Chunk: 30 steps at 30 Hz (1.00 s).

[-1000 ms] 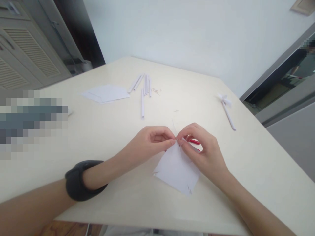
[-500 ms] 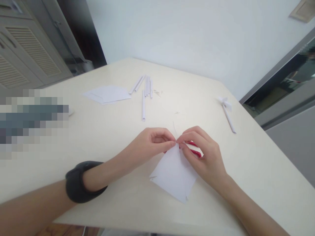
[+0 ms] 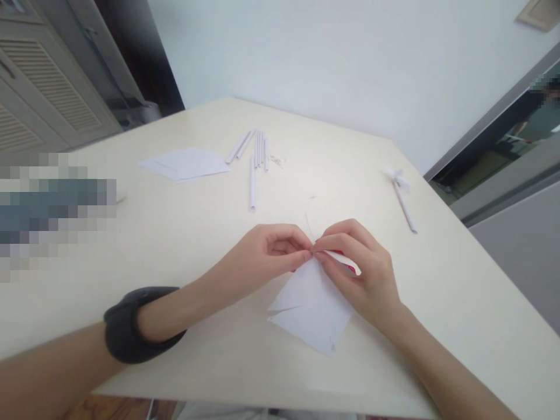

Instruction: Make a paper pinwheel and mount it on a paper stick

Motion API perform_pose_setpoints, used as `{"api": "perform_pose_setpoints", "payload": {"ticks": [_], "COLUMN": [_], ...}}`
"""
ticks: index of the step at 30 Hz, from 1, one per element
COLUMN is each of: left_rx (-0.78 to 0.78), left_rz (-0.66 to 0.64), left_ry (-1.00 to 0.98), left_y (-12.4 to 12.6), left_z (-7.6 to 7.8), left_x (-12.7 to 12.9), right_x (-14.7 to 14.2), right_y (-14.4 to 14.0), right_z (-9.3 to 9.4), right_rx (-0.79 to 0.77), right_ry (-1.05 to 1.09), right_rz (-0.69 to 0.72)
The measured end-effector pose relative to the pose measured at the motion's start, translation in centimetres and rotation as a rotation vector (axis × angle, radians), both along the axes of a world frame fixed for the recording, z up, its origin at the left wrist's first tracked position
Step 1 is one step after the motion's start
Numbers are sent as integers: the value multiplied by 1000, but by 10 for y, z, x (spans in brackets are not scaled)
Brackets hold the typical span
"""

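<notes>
Slit paper (image 3: 321, 303) points a corner away, pinched by my left hand (image 3: 258, 251) and right hand (image 3: 371, 262), fingers curled, thumbs pressed in, I judge to steady that tip.

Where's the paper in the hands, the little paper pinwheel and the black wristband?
Paper (image 3: 312, 315): head view, near the sheet's middle.
Paper pinwheel (image 3: 405, 206): head view, on its stick.
Black wristband (image 3: 121, 332): head view, on its outer face.

There is room across the table (image 3: 359, 181) between the tubes (image 3: 252, 184) and pinwheel (image 3: 405, 205). Red handles (image 3: 352, 268) crowd the right hand (image 3: 371, 262).
</notes>
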<state>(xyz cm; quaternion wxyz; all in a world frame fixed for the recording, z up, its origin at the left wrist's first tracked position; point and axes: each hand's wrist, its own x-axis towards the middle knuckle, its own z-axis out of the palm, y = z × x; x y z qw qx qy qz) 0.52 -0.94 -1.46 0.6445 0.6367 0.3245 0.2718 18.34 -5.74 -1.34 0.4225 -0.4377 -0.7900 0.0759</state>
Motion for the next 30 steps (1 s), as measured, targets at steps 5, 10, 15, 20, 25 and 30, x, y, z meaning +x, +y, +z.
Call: {"api": "perform_pose_setpoints", "payload": {"ticks": [5,10,15,20,25,30], "left_rx": [-37,-89,-88,-74,58,280], "left_rz": [9,41,36,48,47,74], "left_ry": [25,72,65,48,49,201], "left_y": [0,-2,-2,0,0,-4], "left_z": [4,11,11,7,4,9], "left_x": [0,3,3,0,0,1], "right_x": [2,4,7,5,1,0], "right_y": [-1,0,2,1,-1,0], "right_z": [2,3,4,5,8,8], "right_rx": [38,88,79,-8,-103,-181], "right_ry": [-48,-110,-143,-43,14,47], "right_rz": [0,6,28,27,-8,-1]}}
